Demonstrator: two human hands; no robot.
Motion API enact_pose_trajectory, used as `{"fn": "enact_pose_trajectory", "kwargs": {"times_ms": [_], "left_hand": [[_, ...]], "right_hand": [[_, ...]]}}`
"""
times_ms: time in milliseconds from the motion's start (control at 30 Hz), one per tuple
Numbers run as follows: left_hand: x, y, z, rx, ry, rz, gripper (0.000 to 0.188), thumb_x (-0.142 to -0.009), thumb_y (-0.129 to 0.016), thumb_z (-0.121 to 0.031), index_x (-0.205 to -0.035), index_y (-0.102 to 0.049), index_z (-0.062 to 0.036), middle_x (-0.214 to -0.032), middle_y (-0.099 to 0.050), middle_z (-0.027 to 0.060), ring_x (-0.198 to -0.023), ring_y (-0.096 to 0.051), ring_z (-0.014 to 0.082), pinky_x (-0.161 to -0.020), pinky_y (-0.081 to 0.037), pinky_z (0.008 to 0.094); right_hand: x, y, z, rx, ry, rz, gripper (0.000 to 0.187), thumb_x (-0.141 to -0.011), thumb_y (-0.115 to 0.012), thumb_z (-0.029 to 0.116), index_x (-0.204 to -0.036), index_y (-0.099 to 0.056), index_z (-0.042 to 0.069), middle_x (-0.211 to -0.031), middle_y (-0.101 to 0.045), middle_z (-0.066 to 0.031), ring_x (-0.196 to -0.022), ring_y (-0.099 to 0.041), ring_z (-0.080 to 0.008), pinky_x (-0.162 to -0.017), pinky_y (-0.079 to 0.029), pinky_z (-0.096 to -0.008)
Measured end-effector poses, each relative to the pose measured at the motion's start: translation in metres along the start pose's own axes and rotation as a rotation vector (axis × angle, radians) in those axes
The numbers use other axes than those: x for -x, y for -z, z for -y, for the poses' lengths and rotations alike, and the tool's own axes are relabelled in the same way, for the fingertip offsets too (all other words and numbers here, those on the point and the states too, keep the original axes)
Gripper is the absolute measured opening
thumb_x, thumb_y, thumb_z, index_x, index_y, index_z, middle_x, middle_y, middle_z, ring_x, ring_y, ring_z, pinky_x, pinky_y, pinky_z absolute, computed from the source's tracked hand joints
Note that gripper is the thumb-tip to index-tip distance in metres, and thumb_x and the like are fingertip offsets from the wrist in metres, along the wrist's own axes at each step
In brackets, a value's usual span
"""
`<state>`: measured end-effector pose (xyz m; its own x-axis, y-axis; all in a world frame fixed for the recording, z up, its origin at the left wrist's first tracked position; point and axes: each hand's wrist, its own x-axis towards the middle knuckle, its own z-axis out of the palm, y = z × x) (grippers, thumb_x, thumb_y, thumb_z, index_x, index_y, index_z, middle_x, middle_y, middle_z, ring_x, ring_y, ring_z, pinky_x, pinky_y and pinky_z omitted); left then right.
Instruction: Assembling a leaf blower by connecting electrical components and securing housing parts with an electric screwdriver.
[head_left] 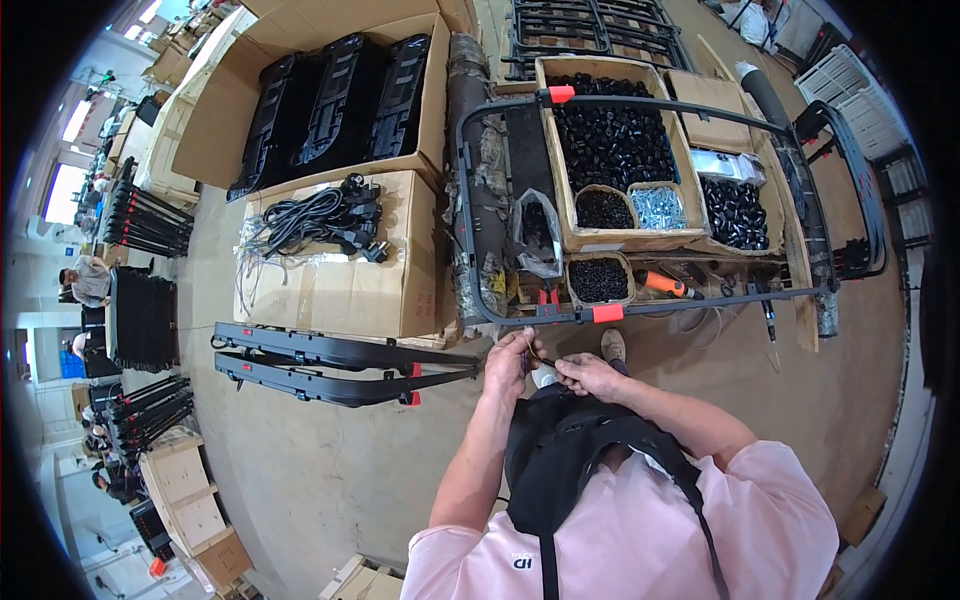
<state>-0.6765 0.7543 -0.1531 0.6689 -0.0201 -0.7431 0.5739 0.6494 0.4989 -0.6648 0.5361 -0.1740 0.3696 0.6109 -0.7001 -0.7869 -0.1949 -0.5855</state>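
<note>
In front of my body, my left hand [507, 365] is closed in a pinch on thin coloured wires [533, 349]. My right hand [590, 375], also closed, grips a dark cable [549, 363] that runs toward the left hand; where wires and cable join is too small to make out. Just beyond the hands lies the near rail of a large black tubular frame [467, 230], which has red clips [607, 314]. To the left, two long black curved rails [300, 347] reach close to my left hand.
A cardboard carton [350, 290] carries bundled black power cords [315, 215]. Behind it, an open box [220, 130] holds black plastic parts. Bins of small black parts [610, 130] and silver screws [657, 208] sit within the frame, near an orange-handled tool [668, 285]. A person [90, 280] sits far left.
</note>
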Motion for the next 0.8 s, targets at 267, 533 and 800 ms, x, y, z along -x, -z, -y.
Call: {"fn": "enact_pose_trajectory", "kwargs": {"times_ms": [267,533,800], "left_hand": [[0.011,-0.004,0.004,0.002,-0.121,0.034,0.022,-0.105,-0.068,-0.026,-0.115,-0.071,-0.0066,-0.098,-0.074,0.0037,-0.089,-0.07,0.0157,-0.073,-0.052,0.0291],[0.0,-0.009,0.01,-0.163,-0.198,-0.071,0.025,-0.107,-0.066,-0.027,-0.117,-0.071,-0.005,-0.097,-0.075,0.0036,-0.087,-0.07,0.014,-0.075,-0.05,0.0284],[0.013,0.002,0.024,-0.345,-0.497,-0.251,0.031,-0.11,-0.059,-0.029,-0.118,-0.067,0.0004,-0.107,-0.073,0.0086,-0.097,-0.066,0.0164,-0.087,-0.051,0.0328]], "right_hand": [[-0.003,-0.002,-0.001,-0.102,0.035,-0.011,0.039,-0.111,-0.057,0.04,-0.089,-0.06,0.008,-0.074,-0.047,0.0051,-0.059,-0.04,-0.0058,-0.05,-0.034,-0.0233],[-0.009,-0.004,-0.003,-0.109,0.034,-0.052,0.04,-0.111,-0.057,0.039,-0.09,-0.062,0.006,-0.073,-0.05,0.0031,-0.059,-0.044,-0.0086,-0.052,-0.037,-0.0255],[-0.016,-0.014,0.007,-0.311,0.109,0.067,0.029,-0.109,-0.061,0.035,-0.1,-0.062,0.007,-0.085,-0.057,-0.0004,-0.075,-0.052,-0.0116,-0.067,-0.047,-0.0289]]}}
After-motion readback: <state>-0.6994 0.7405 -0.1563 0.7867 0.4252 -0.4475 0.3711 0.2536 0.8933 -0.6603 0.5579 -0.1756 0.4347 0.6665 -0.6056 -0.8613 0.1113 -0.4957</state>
